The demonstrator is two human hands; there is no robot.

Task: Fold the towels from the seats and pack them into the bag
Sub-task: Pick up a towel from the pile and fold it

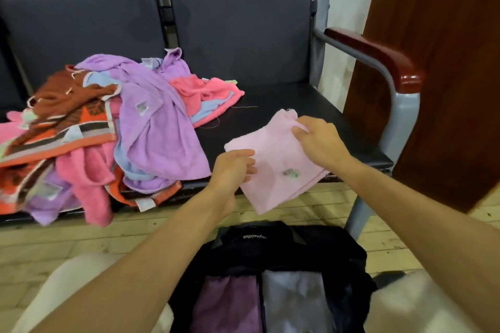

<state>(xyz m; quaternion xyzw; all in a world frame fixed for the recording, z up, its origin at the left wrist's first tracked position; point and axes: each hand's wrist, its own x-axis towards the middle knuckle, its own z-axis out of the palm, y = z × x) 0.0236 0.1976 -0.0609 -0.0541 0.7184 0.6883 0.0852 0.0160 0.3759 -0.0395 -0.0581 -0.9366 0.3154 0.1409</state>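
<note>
A folded pale pink towel (273, 167) lies on the front of the right seat (270, 111), its near corner hanging past the seat edge. My left hand (234, 170) pinches its left edge. My right hand (320, 140) pinches its far right corner. A heap of unfolded towels (113, 130), purple, pink, blue and orange-brown, covers the seat to the left. Below, between my knees, stands an open black bag (276, 251) on the floor, holding a folded purple towel (230, 303) and a folded pale lilac towel (295, 303) side by side.
The dark padded bench has a metal frame with a red-brown armrest (378, 57) on the right. A brown wooden board (438, 76) leans beyond it. The floor (67, 240) is pale wood planks.
</note>
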